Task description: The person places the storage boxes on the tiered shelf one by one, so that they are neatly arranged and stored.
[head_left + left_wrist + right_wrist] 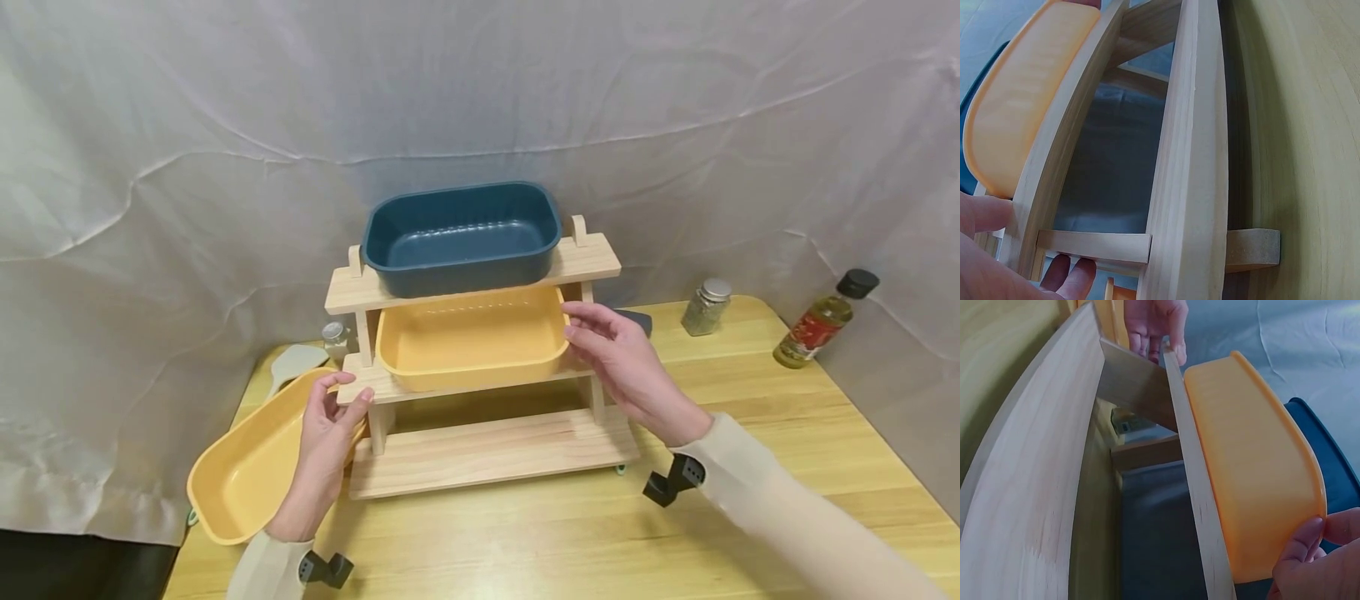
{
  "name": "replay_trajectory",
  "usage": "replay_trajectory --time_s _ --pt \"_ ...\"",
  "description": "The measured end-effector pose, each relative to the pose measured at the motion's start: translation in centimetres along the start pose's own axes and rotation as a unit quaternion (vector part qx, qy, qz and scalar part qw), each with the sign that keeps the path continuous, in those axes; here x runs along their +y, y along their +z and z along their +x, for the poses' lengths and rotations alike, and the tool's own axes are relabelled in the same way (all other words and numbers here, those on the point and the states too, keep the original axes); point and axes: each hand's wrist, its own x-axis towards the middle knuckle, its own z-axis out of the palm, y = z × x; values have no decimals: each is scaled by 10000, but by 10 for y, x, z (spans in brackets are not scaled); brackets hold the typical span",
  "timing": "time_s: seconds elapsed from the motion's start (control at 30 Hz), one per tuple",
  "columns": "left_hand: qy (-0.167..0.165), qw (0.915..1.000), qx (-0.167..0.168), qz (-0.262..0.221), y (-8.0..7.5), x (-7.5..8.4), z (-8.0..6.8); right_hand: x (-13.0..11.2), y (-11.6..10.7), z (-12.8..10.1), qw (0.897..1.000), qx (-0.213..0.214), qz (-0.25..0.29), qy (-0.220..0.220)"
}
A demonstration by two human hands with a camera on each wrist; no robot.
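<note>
A three-tier wooden shelf rack (pixel 491 452) stands in the middle of the table. On its middle tier sits a yellow basket (pixel 472 337), on the top tier a dark blue basket (pixel 465 279). My left hand (pixel 324 446) grips the left end of the middle tier, thumb (pixel 988 212) on the upper side and fingers (pixel 1079 278) underneath. At the other end, my right hand (pixel 633 367) pinches the right rim of the yellow basket between thumb and fingers, as the right wrist view also shows. The bottom tier carries nothing.
A second yellow basket (pixel 251 475) lies tilted left of the rack, partly behind my left forearm. Near it are a pale spatula-like head (pixel 298 363) and a small jar (pixel 334 335). A spice jar (pixel 707 308) and a black-capped bottle (pixel 817 329) stand right. Grey curtains enclose the table.
</note>
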Motion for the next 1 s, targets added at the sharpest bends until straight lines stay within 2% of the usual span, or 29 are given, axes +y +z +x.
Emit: replay_trajectory --time_s 0.23,0.73,1.0 --pt "-9 10000 26 20 0 -1 0 0 0 5 10000 9 47 -60" --pt "-17 10000 28 23 1 -2 0 0 -1 9 9999 42 104 96" --pt "-94 9999 17 128 -1 0 0 6 -9 8 9982 212 527 -171"
